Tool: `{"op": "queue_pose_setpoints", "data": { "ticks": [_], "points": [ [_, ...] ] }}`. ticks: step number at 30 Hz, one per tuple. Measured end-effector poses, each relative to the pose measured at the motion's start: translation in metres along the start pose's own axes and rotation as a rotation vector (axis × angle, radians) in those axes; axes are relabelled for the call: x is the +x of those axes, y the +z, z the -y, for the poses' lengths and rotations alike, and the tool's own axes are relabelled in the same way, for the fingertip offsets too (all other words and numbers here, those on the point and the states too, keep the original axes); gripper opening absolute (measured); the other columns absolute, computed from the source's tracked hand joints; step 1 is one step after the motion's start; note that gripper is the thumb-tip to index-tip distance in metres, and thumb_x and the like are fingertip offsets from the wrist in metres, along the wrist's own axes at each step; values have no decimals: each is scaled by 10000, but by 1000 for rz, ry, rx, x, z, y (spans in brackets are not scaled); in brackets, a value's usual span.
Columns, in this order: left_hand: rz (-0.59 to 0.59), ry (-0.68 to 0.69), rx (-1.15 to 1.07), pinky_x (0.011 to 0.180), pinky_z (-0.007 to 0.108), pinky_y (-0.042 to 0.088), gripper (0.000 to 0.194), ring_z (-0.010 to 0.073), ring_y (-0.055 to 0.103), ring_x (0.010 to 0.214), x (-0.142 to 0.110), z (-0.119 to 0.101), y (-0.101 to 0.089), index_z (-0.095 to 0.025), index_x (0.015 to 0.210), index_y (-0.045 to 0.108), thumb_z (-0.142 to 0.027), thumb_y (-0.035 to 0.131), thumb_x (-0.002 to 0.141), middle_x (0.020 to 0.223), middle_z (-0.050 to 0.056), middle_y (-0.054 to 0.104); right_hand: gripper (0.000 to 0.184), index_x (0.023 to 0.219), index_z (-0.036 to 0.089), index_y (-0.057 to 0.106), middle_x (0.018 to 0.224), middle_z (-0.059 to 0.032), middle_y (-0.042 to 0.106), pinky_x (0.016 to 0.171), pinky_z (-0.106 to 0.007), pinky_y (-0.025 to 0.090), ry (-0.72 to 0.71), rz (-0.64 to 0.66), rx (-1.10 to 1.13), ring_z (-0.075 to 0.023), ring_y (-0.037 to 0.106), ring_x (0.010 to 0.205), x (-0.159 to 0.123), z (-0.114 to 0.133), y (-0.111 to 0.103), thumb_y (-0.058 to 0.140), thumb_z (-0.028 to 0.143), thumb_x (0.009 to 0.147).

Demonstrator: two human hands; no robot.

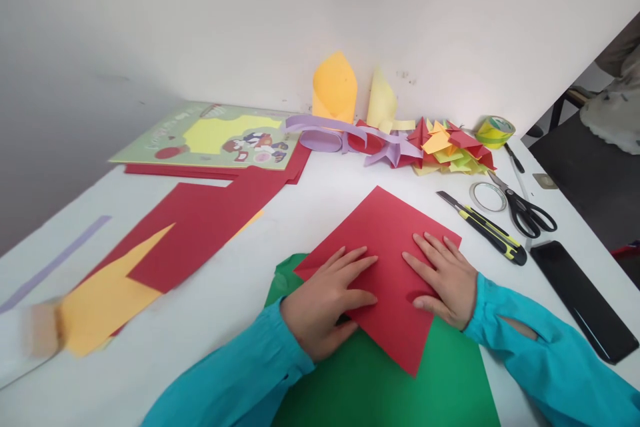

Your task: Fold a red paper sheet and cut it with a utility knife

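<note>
A red square sheet of paper (pixel 390 233) lies turned like a diamond in front of me, with a faint crease near its left corner. Under it is a larger green sheet (pixel 400 393), its upper left edge crumpled. My left hand (pixel 327 297) rests open across the left side of the red paper, fingers spread; its lowest finger is by the paper's lower left edge. On the right side of the same sheet, my right hand (pixel 447 277) lies flat with its fingers apart. Both of my sleeves are turquoise.
Right: utility knife (pixel 483 227), tape roll (pixel 487 197), scissors (pixel 530 213), black phone (pixel 583 300). Behind are folded paper pieces (pixel 450 147) and a yellow paper cone (pixel 335 87). Left: red sheets (pixel 200 227), a printed pad (pixel 200 137), and another person's blurred hand (pixel 45 330) at yellow paper (pixel 107 307).
</note>
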State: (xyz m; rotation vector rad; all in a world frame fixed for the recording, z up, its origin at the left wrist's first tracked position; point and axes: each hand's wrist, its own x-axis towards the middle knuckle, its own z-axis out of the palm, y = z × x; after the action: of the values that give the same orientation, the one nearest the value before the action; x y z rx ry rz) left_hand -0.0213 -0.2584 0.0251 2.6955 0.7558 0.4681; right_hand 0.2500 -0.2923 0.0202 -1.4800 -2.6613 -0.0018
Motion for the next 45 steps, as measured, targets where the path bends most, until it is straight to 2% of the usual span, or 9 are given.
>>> {"op": "queue_pose_setpoints", "data": {
  "ticks": [4,9,12,16,19,25,32,40,45],
  "points": [
    [55,-53,149,993,606,375,489,348,369,1316,-16,7,1,-320,1156,610,-141,683,707,1427,88,421,781,1448,229,289,1511,-165,236,1058,-560,264,16,-5,-36,-350,199,1387,-4,1,2,384,691,825],
    [-5,-98,293,941,543,457,397,365,430,1262,-26,11,1,-233,1149,620,-247,675,756,1346,139,505,893,1459,231,257,1506,-196,224,1037,-591,260,45,4,-60,-390,201,1377,-10,1,1,361,779,762],
    [46,-74,298,1050,602,309,565,374,360,1308,-18,-2,-5,-212,1198,582,-386,755,690,1372,151,474,1021,1458,210,262,1507,-214,206,1031,-603,257,25,12,-50,-412,192,1373,-11,1,0,381,850,671],
    [112,-31,265,1023,608,339,820,412,320,1321,-6,-21,-8,-180,1260,527,-529,805,571,1408,184,420,1051,1453,144,268,1506,-222,204,1057,-593,230,17,2,-43,-390,169,1386,-10,0,-4,409,837,675],
    [99,14,268,996,593,379,765,410,371,1290,-5,-21,-1,-160,1229,547,-577,752,621,1376,193,456,1094,1451,110,260,1517,-221,163,1087,-568,197,-48,31,35,-366,139,1400,-8,-2,-12,476,824,651],
    [-134,200,273,909,514,490,638,361,567,1097,-4,-13,14,-134,1059,627,-587,742,624,1137,160,645,1086,1444,195,293,1520,-157,214,1109,-541,158,-186,167,172,-339,149,1405,-6,-5,-20,615,773,584],
    [-238,255,260,797,407,568,317,279,654,961,5,-23,3,-96,936,654,-372,508,874,991,128,702,857,1373,153,422,1446,-180,369,1085,-503,269,-190,91,143,-305,278,1368,-4,-8,-16,587,681,719],
    [-376,278,256,605,307,584,185,195,684,714,8,-29,1,-99,844,643,-213,499,866,812,89,714,1081,1388,180,399,1466,-198,321,1081,-562,225,-216,93,191,-359,255,1367,-5,-6,-22,671,762,518],
    [-387,266,260,528,281,558,169,176,674,662,12,-29,-3,-117,833,628,-193,488,887,761,59,704,949,1364,200,434,1467,-174,332,1071,-560,252,-191,80,172,-351,267,1363,-5,-4,-21,697,680,589]
  ]
}}
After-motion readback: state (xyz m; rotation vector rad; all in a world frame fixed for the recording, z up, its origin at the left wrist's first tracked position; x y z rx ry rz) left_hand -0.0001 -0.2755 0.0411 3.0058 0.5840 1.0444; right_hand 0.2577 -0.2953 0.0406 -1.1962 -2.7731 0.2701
